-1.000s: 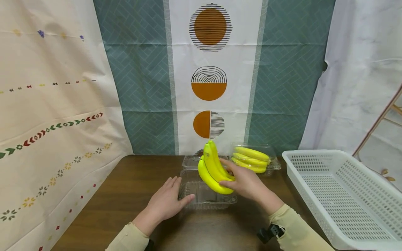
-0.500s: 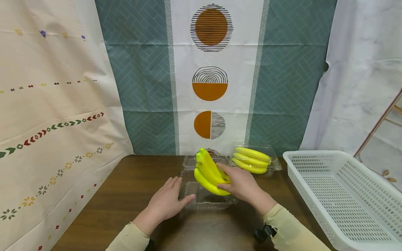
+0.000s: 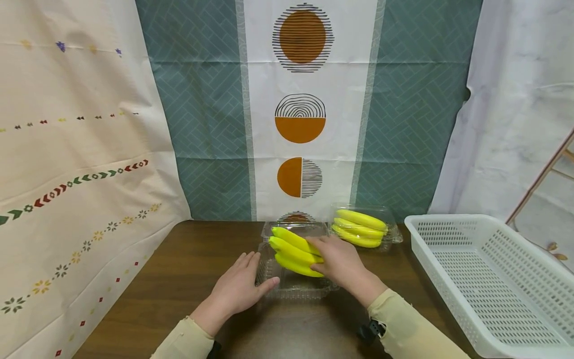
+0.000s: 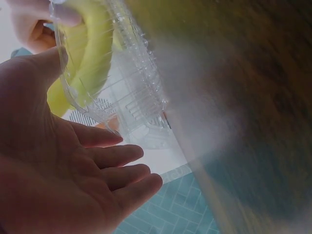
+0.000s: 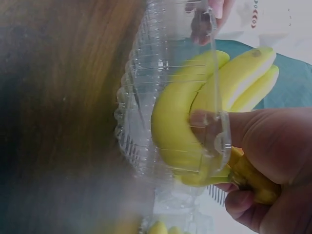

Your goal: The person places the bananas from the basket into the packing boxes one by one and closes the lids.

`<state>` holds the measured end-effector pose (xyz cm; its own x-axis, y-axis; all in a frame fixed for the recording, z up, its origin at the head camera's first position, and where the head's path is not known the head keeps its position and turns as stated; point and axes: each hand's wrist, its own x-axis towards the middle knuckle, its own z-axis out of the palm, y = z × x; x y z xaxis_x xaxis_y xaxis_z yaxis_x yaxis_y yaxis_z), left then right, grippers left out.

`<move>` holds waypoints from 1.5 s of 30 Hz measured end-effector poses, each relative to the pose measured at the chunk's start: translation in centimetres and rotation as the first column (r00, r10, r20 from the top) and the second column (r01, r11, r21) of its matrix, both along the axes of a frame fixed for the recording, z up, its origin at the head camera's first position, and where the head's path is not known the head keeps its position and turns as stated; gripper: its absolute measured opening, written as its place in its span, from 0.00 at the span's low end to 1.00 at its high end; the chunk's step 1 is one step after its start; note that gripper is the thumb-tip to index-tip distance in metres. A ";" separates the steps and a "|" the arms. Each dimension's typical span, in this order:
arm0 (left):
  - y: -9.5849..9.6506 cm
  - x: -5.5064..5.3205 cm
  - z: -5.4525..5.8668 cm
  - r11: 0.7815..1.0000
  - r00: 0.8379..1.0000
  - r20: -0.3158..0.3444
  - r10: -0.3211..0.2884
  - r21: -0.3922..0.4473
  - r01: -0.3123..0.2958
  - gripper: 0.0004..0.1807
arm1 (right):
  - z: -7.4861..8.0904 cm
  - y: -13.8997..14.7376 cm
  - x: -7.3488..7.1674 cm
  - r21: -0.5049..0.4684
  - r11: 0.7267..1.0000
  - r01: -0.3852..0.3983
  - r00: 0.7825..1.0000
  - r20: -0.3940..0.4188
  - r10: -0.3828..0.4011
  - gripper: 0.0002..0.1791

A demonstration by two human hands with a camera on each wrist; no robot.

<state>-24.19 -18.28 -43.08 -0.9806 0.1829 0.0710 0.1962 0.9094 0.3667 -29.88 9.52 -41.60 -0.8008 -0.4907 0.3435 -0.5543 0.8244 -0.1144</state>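
Curtained indoor wkspace, w/ patterned drapes (image 3: pixel 202 124) behind wood tbl (image 3: pixel 175 274).

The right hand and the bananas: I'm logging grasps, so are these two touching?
Touching. The right wrist view shows it plainly: the right hand grips the bananas, its thumb lying against one of them.

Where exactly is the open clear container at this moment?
In the head view, the open clear container is between the left hand and the right hand, partly hidden by the held bananas, left of the white basket.
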 end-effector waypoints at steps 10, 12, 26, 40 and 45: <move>0.3 -0.3 0.1 1.000 1.000 0.000 -0.013 -0.005 0.013 0.55 | -0.7 -0.1 -0.1 -0.005 1.000 0.005 1.000 0.010 -0.005 0.38; 0.2 -0.3 0.1 1.000 1.000 -0.004 -0.015 -0.005 0.015 0.56 | -0.8 -0.1 -0.1 -0.017 1.000 0.006 1.000 -0.002 -0.006 0.38; 0.1 -0.2 0.1 1.000 1.000 -0.016 -0.016 0.007 0.016 0.56 | -1.3 -0.2 0.3 -0.105 0.994 -0.010 1.000 -0.031 0.006 0.39; 0.0 -0.1 -0.1 1.000 1.000 -0.013 -0.008 0.011 0.008 0.57 | -1.8 -0.5 0.6 -0.082 0.995 -0.065 0.996 -0.061 0.060 0.41; 0.0 0.0 -0.1 1.000 1.000 -0.025 -0.009 0.015 0.010 0.57 | -2.0 -1.1 0.8 -0.083 0.994 -0.072 0.994 -0.090 0.064 0.40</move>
<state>-24.22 -18.28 -43.20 -0.9767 0.1907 0.0983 0.2139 0.9018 0.3755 -29.07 8.46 -43.55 -0.7316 -0.5087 0.4539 -0.6199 0.7735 -0.1323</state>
